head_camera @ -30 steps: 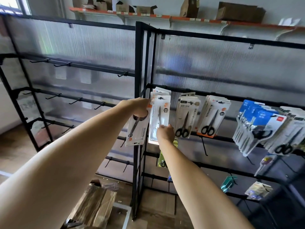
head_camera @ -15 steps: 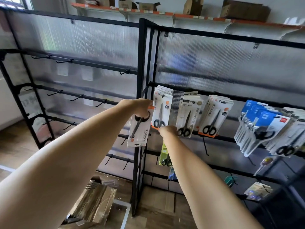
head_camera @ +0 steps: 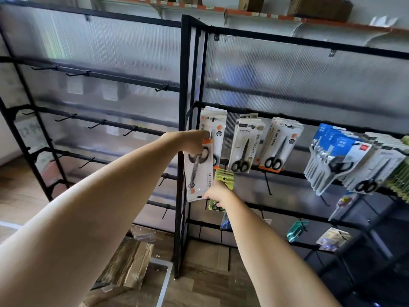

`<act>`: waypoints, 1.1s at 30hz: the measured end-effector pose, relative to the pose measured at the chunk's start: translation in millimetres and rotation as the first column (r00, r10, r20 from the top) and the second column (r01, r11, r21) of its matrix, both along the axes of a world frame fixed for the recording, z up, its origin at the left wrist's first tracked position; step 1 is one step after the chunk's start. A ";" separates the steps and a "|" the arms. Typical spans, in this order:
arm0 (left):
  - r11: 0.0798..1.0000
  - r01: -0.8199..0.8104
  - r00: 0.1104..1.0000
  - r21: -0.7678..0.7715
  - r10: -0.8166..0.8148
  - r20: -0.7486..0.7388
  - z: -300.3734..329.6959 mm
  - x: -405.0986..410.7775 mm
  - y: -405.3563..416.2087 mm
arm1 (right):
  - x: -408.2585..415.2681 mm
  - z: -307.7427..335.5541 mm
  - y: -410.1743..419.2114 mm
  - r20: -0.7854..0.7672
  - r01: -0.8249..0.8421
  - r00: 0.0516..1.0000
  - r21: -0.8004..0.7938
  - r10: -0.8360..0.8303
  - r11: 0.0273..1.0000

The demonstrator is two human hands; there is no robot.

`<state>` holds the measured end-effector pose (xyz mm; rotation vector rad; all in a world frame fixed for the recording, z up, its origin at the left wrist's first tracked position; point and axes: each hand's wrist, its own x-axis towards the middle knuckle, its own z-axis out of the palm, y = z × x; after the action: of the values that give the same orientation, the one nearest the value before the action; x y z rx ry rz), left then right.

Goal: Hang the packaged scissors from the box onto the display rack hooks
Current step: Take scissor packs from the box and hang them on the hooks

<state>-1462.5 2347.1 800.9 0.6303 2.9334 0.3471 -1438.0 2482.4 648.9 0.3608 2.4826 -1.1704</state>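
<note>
My left hand (head_camera: 194, 141) grips the top of a white scissors pack (head_camera: 199, 173) marked SCISSORS, held upside down in front of the rack's black corner post (head_camera: 183, 129). My right hand (head_camera: 218, 193) pinches that pack's lower edge, just in front of green packs (head_camera: 224, 178) on a lower hook. On the upper rail hang three bunches of white scissors packs: one (head_camera: 215, 129) right behind my left hand, a second (head_camera: 244, 145) and a third (head_camera: 280, 145) to its right.
Blue-carded packs (head_camera: 336, 156) and further scissors packs (head_camera: 376, 167) hang at the right. The left rack panel has bare hooks (head_camera: 97, 124). An open cardboard box (head_camera: 126, 267) lies on the wooden floor below. Cartons stand on a high wall shelf (head_camera: 318, 7).
My right hand has let go of the pack it hung on the leftmost hook and dropped to the bottom edge of the pack in my left hand. My view has tilted down.
</note>
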 end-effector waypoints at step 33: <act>0.970 0.208 0.969 -0.124 -0.221 -0.106 24.8 -8.1 204.2 | 0.9 115.3 248.3 -0.737 0.316 0.621 -0.078 -0.268 0.946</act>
<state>-1470.6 2551.4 825.7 0.9733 2.9294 0.1247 -1437.0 2730.7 764.2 0.3639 3.2652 -1.6321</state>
